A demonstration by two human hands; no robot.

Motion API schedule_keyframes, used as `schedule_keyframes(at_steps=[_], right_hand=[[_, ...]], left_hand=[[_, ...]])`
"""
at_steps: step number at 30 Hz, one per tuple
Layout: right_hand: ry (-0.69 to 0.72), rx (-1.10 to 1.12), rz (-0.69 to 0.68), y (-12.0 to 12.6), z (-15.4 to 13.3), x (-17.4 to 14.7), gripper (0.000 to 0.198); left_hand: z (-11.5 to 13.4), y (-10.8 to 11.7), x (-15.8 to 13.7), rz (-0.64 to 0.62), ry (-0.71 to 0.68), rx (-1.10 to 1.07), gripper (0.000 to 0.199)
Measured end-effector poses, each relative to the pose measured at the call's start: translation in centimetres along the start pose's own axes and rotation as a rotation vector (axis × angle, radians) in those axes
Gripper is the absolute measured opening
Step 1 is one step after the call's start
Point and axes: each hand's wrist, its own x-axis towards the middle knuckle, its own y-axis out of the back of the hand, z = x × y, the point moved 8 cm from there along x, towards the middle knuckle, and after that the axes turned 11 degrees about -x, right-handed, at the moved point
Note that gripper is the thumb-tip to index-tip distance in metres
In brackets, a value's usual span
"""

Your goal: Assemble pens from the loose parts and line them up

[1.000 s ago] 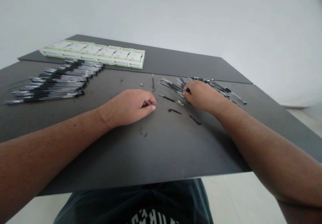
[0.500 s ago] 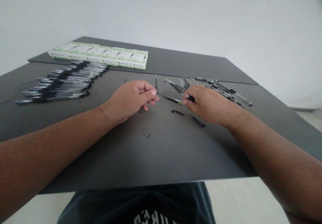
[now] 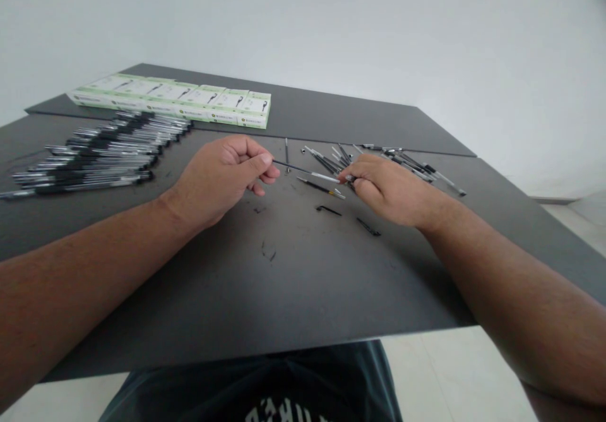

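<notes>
A slim, straight refill (image 3: 307,171) (part dark, part pale) slants gently from the left hand (image 3: 227,172) to the right hand (image 3: 386,188).

Left hand (image 3: 227,170) pinches a refill (image 3: 305,170); right hand (image 3: 391,189) at its pale end

The left hand (image 3: 227,175), right hand (image 3: 391,189) and forearms (image 3: 108,251) are bare. Dark blue-green, creased cloth (image 3: 161,387) covers the lap; white block letters (image 3: 288,410), partly cut off at the bottom, stand on black fabric (image 3: 279,389).

My left hand (image 3: 230,172) now pinches a slim, dark-and-whitish plastic refill (image 3: 303,170); one second ago, none. Has since shifted leftward.
</notes>
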Motion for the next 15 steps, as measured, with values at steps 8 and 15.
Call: schedule_keyframes(at_steps=[8, 15], right_hand=[[-0.009, -0.040, 0.064, 0.25, 0.23, 0.11, 0.035], [0.026, -0.046, 0.077, 0.45, -0.37, 0.04, 0.031]], left_hand=[[0.65, 0.50, 0.06, 0.056, -0.031, -0.035, 0.018], [0.41, 0.49, 0.08, 0.048, -0.016, -0.034, 0.021]])
